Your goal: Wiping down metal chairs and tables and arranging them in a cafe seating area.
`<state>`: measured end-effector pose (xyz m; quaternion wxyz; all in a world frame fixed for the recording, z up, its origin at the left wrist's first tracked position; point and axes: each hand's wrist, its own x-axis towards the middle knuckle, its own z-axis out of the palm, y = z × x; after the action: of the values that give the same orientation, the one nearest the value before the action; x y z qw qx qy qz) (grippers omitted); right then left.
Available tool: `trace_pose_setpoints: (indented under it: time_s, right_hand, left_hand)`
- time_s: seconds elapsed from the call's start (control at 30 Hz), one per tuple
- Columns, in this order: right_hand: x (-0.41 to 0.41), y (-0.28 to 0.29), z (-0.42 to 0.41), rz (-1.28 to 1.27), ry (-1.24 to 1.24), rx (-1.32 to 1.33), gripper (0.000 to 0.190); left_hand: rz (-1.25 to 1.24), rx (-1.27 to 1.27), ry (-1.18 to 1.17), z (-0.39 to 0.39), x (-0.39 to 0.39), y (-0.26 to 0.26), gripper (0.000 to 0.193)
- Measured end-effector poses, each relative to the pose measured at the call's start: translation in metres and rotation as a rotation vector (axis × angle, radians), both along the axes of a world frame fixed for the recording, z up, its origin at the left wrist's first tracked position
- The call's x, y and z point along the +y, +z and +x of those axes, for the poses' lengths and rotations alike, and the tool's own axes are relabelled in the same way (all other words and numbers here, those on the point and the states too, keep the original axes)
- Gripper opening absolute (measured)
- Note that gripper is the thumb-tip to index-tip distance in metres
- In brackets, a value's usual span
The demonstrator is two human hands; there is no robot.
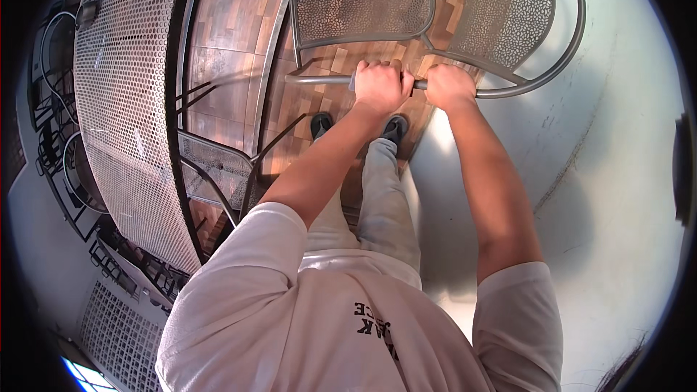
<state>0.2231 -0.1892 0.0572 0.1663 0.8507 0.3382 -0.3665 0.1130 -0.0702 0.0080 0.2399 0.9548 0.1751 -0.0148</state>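
Note:
Before me stands a metal chair with a mesh seat (362, 0) and a mesh backrest (506, 5). Its tubular armrest (321, 80) runs across the view and curves up around the back at the right. My left hand (383, 84) is closed over the middle of this tube. A bit of greyish material, perhaps cloth, peeks out at that hand's left edge; most of it is hidden. Just to the right, my right hand (451, 86) grips the same tube, a short gap of bare tube between the two.
A perforated metal table (130, 109) stands on the left, with another mesh chair (218, 169) partly under it. A pale wall (615, 174) rises close on my right. Below is a wood-patterned floor (228, 71). More furniture (54, 147) shows at the far left.

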Motion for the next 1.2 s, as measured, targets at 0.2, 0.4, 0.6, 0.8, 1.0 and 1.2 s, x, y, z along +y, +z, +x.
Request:
trace_pose_setpoints:
  time_s: [0.2,0.4,0.6,0.8,1.0,1.2]
  right_hand:
    - [-0.001,0.01,0.0,-0.017,0.02,0.014,0.025]
    - [-0.002,0.01,0.0,-0.003,0.003,0.008,0.025]
    - [0.001,0.008,0.0,0.006,0.02,0.004,0.026]
    - [-0.002,0.002,-0.003,0.006,-0.015,-0.016,0.023]
    - [-0.008,-0.005,-0.003,0.041,-0.008,-0.034,0.02]
    - [-0.005,-0.001,-0.002,0.011,-0.008,-0.022,0.021]
  left_hand:
    - [0.072,0.103,0.0,-0.052,0.088,-0.017,0.039]
    - [0.091,0.288,0.06,-0.048,0.104,-0.008,0.041]
    - [-0.019,0.325,0.02,-0.004,0.03,0.004,0.043]
    - [-0.168,0.282,-0.067,0.019,-0.009,0.012,0.044]
    - [-0.156,0.293,-0.042,-0.002,0.025,0.007,0.049]
    - [0.025,0.048,-0.007,-0.048,0.084,-0.012,0.039]
